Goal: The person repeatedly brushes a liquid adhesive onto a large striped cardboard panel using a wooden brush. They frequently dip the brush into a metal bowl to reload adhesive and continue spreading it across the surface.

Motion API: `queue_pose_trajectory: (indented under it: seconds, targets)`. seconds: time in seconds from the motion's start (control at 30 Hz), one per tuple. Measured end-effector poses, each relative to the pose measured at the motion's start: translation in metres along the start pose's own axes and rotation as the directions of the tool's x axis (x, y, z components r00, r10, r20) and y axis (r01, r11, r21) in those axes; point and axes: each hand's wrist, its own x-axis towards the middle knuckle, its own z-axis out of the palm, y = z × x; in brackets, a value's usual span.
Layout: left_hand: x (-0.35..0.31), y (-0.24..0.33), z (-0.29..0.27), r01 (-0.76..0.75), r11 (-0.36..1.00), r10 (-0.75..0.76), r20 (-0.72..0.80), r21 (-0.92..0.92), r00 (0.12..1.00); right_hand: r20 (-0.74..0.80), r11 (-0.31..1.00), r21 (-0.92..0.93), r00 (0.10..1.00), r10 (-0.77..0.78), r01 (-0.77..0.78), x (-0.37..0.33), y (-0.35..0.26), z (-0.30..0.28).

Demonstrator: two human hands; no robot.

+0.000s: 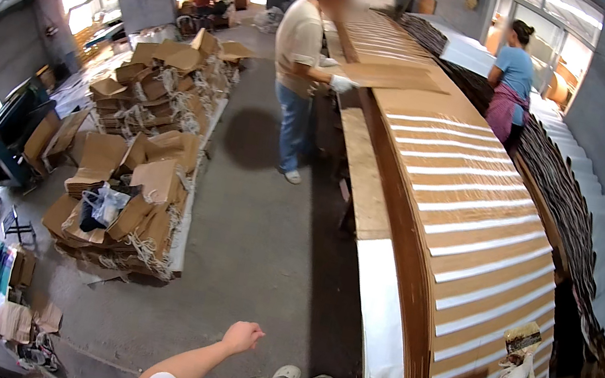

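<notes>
My right hand [514, 375], in a white glove, is closed round the handle of a wide flat brush [523, 340] with stained bristles. It is over the near right part of a long stack of brown cardboard sheets [461, 298]. White strips [478, 274] run across the stack's top in even rows. My bare left hand [244, 337] is held out over the grey floor, its fingers curled in and nothing seen in them.
A person in a light top [301, 43] stands at the stack's left side, a gloved hand on a brown sheet [399, 79]. Another in blue [511, 80] stands beyond it. Piled folded cardboard [158, 180] fills the left. A pale board [381, 324] runs along the stack's left side.
</notes>
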Motion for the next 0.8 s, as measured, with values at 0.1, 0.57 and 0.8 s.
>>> queue_pose_trajectory:
  seconds: [0.1,0.57,0.8]
  targets:
    - [0.003,0.002,-0.001,0.036,0.998,-0.042,-0.103,-0.055,0.994,0.154,0.997,-0.068,0.987,0.041,-0.031,-0.005,0.016,0.069]
    - [0.167,0.15,-0.036,-0.336,0.936,0.351,-0.19,0.106,0.917,0.064,0.991,0.033,0.99,0.128,-0.131,0.045,0.048,0.206]
    - [0.268,0.28,-0.036,-0.75,0.599,0.737,0.172,0.281,0.654,-0.002,0.951,-0.305,0.998,0.057,-0.055,0.04,0.051,0.219]
